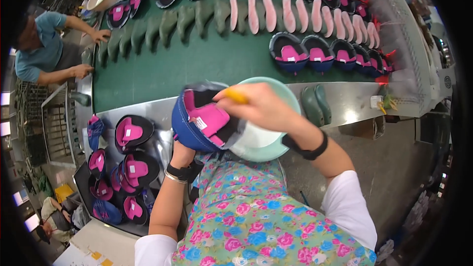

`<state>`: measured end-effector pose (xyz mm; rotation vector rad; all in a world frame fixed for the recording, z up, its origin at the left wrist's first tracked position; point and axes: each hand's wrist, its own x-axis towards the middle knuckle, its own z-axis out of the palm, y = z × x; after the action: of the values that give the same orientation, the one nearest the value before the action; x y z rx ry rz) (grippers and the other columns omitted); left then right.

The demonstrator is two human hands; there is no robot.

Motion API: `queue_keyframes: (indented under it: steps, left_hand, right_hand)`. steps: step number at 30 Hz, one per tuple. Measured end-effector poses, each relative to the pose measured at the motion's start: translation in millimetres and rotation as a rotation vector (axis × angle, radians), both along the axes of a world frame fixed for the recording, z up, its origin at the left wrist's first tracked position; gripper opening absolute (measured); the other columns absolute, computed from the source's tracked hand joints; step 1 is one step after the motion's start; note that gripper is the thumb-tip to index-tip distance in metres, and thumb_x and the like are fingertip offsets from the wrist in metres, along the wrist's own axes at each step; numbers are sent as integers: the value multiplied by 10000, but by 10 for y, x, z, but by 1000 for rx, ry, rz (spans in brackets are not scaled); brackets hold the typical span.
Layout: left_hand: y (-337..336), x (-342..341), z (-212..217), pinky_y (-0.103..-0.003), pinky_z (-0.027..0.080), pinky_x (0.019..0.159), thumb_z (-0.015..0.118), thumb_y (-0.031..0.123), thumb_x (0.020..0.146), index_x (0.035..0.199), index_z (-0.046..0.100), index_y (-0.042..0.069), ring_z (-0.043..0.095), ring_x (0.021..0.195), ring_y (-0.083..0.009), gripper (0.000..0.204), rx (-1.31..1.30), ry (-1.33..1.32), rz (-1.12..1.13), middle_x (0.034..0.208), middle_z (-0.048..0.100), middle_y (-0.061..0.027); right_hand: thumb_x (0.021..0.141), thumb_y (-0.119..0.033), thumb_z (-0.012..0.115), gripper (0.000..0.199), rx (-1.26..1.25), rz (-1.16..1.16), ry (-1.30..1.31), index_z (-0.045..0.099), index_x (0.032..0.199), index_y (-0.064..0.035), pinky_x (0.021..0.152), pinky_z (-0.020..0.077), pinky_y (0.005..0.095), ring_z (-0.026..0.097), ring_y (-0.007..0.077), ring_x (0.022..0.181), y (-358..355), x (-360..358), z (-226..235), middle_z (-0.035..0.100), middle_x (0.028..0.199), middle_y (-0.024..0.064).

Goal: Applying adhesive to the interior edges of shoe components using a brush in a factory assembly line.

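A blue shoe upper (194, 130) with a pink and black lining is held up in front of me. My left hand (183, 154) grips it from below, its fingers mostly hidden behind the upper. Above the opening, my right hand (261, 104) is closed around a tool with a yellow handle (237, 95); the tool's working end cannot be made out. Right behind the upper and under my right hand stands a pale green basin (290, 93) with something white inside.
A green conveyor belt (162, 81) carries dark green shoe lasts (167, 27), pink insoles (288, 15) and more uppers (288, 54). Several uppers (130, 132) lie on a tray at left. Two green lasts (315, 106) rest right of the basin. A co-worker (49, 44) reaches onto the belt's left end.
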<state>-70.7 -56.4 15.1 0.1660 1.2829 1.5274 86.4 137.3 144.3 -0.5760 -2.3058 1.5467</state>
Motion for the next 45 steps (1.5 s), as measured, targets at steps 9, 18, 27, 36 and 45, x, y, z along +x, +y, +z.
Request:
queue_keyframes:
  steps: [9,18,27,36,45]
  left_hand:
    - [961,-107,-243,-278,448,908,504,-6,905,1497,94,188,529,1084,-158,746,167,298,-98,1293,469,-137]
    - [-1201,-1287,-410,-303,466,849,560,131,899,1322,417,27,561,978,-174,458,-435,354,529,1118,567,-106]
    - [-2053,-2061,-1098,-449,523,883,664,346,853,1194,453,-102,587,1048,-396,601,-244,-362,710,1159,538,-318]
    - [-1708,-1922,-1314,-456,574,720,467,99,915,983,538,-104,654,805,-368,225,-332,-340,588,928,621,-187]
    - [-2242,-2049,-813,-302,546,568,553,244,925,1059,567,-73,680,717,-243,345,-257,-409,156,906,673,-199]
  right_hand:
    - [656,-295,767,348,356,34,-295,698,938,-102,699,466,412,584,332,776,713,-223,-710,590,820,154]
    - [663,-221,760,357,656,12,-859,677,985,-91,777,486,419,596,317,883,1645,-155,-1946,631,899,154]
    - [811,-279,619,233,173,497,-394,675,892,-68,719,494,460,630,380,818,-991,-2932,-1636,656,869,196]
    - [719,-627,654,581,-57,517,-899,695,899,-76,785,516,399,655,300,944,-2261,-4496,-2166,682,973,148]
    - [751,-290,626,363,63,499,-294,590,1006,-33,769,490,462,620,393,860,-2033,-4127,-1607,632,902,227]
